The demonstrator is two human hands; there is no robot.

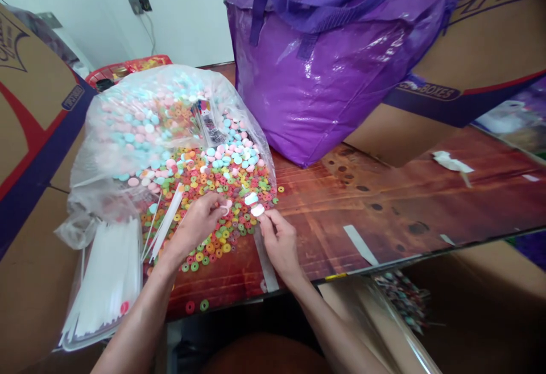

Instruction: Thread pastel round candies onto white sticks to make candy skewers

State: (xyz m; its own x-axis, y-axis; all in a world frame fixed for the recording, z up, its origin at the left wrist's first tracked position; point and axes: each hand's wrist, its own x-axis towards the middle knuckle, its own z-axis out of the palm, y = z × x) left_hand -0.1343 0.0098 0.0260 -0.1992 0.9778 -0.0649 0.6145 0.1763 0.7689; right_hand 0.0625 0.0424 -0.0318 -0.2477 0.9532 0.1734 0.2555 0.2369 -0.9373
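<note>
My left hand [201, 216] is closed, its fingertips pinching pink candies [227, 205] over the loose ring candies. Close beside it on the right, my right hand [279, 240] grips the lower end of a candy skewer [257, 210], where pale blue, white and pink pieces sit in a line. The stick itself is mostly hidden. Beneath both hands spreads a pile of colourful ring candies [217, 237]. Behind these, pink, blue and white disc candies [234, 155] spill out of a big clear plastic bag [85, 152].
White sticks [108, 271] fill a clear tray at left, with a few loose sticks [168, 220] near the candies. A purple bag [324, 89] and a cardboard box [482, 49] stand behind; another box [38, 123] is at left. Tape strips [360, 244] mark the wooden table [307, 203].
</note>
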